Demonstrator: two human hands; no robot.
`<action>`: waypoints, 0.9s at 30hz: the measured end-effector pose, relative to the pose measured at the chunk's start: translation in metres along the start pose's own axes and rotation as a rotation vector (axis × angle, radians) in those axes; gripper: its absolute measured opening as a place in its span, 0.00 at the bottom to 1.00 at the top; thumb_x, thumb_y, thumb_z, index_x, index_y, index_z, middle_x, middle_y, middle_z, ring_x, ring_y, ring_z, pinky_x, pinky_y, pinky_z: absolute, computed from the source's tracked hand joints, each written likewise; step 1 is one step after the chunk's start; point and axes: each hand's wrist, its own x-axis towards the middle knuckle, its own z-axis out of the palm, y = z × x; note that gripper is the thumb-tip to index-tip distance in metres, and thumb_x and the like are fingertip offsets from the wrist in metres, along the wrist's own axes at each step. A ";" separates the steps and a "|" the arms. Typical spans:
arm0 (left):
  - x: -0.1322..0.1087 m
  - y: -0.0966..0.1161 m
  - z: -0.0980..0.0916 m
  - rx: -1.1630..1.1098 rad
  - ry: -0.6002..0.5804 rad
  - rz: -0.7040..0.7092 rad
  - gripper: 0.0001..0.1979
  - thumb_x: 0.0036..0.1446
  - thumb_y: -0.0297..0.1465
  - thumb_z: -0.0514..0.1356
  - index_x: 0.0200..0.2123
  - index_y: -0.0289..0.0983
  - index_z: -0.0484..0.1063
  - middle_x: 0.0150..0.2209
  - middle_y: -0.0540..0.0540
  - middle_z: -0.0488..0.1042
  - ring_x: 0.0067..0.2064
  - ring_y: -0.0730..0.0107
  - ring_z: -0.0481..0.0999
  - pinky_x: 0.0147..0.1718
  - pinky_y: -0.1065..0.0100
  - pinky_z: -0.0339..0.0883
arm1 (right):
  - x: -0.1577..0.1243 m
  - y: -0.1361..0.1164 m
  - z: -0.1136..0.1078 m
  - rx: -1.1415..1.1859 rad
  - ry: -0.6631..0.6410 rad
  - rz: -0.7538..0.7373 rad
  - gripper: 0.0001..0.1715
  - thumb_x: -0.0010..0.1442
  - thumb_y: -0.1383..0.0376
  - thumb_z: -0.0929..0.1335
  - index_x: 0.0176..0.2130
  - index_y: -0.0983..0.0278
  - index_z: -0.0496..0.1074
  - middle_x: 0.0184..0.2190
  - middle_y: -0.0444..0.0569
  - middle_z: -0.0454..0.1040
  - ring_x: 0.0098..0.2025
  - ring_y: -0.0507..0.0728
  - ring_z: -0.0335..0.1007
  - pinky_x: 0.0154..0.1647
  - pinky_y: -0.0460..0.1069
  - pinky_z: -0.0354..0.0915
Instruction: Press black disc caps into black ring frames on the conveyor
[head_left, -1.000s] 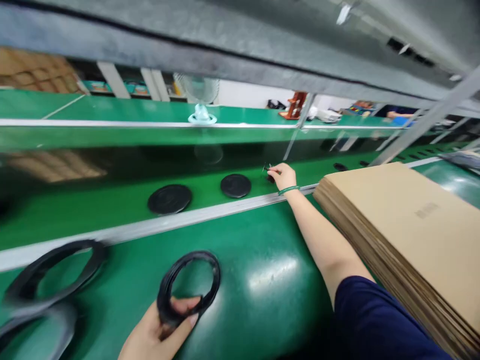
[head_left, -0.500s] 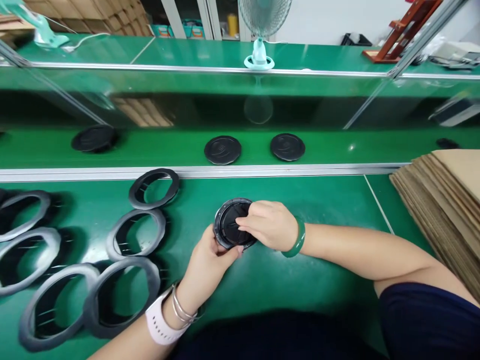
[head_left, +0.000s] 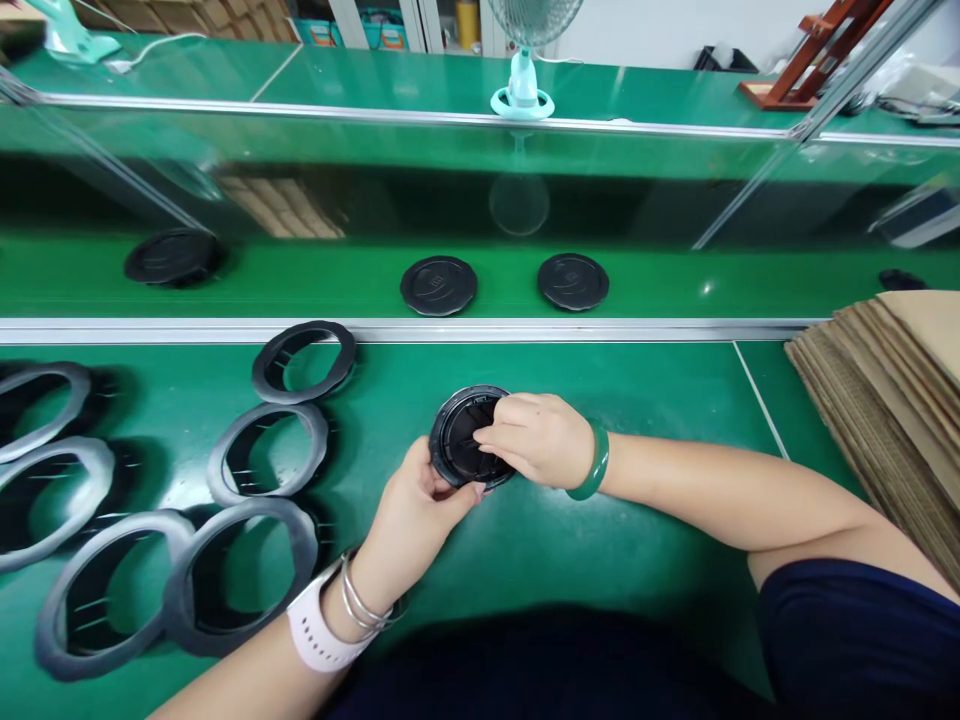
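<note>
A round black plastic disc set inside a black ring (head_left: pixel 463 440) lies on the green bench in front of me. My left hand (head_left: pixel 420 505) grips its near left rim, thumb on the edge. My right hand (head_left: pixel 534 440) rests on top of it from the right, fingers curled and pressing on the disc. A green bangle is on my right wrist; a white watch and silver bangles are on my left.
Several loose black rings (head_left: pixel 264 450) lie to the left on the bench. Three black discs (head_left: pixel 439 285) sit on the green conveyor beyond a metal rail (head_left: pixel 525 328). A stack of flat cardboard (head_left: pixel 885 390) is at the right. A small fan (head_left: pixel 523 60) stands behind.
A second ago my right hand reached out to the conveyor while the left held a ring; now both hands are together on the disc and ring in front of me.
</note>
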 end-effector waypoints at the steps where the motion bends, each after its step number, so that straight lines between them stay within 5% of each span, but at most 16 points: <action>1: 0.000 0.000 0.001 -0.005 0.002 0.001 0.29 0.48 0.34 0.71 0.50 0.36 0.61 0.37 0.48 0.78 0.37 0.65 0.79 0.36 0.68 0.73 | 0.000 0.000 -0.001 0.011 -0.014 0.008 0.17 0.74 0.66 0.61 0.37 0.66 0.76 0.32 0.50 0.66 0.33 0.58 0.62 0.32 0.50 0.60; 7: -0.002 -0.003 -0.001 0.078 0.031 0.002 0.28 0.48 0.34 0.70 0.49 0.38 0.61 0.38 0.48 0.78 0.37 0.64 0.79 0.36 0.66 0.73 | 0.001 -0.004 -0.001 0.016 -0.115 0.031 0.10 0.73 0.69 0.63 0.44 0.69 0.75 0.37 0.53 0.69 0.39 0.60 0.65 0.41 0.52 0.68; 11: -0.002 -0.007 -0.001 0.142 0.046 -0.001 0.28 0.49 0.35 0.69 0.50 0.38 0.60 0.36 0.49 0.77 0.35 0.63 0.78 0.33 0.66 0.72 | 0.003 -0.011 0.000 -0.065 -0.122 0.052 0.16 0.72 0.72 0.61 0.55 0.76 0.69 0.38 0.56 0.69 0.41 0.62 0.64 0.43 0.56 0.71; 16: -0.003 -0.009 0.001 0.167 0.072 0.026 0.25 0.50 0.36 0.69 0.47 0.38 0.60 0.36 0.49 0.77 0.34 0.63 0.78 0.31 0.67 0.70 | 0.007 -0.014 -0.003 -0.106 -0.172 0.003 0.17 0.71 0.73 0.59 0.53 0.79 0.69 0.38 0.59 0.68 0.42 0.64 0.63 0.44 0.59 0.71; 27: -0.001 -0.009 -0.001 0.151 0.033 0.026 0.28 0.50 0.36 0.68 0.51 0.38 0.60 0.36 0.49 0.75 0.32 0.67 0.76 0.30 0.68 0.71 | -0.002 -0.004 0.007 0.045 -0.025 -0.067 0.21 0.74 0.72 0.53 0.54 0.78 0.68 0.38 0.58 0.69 0.40 0.62 0.62 0.42 0.58 0.70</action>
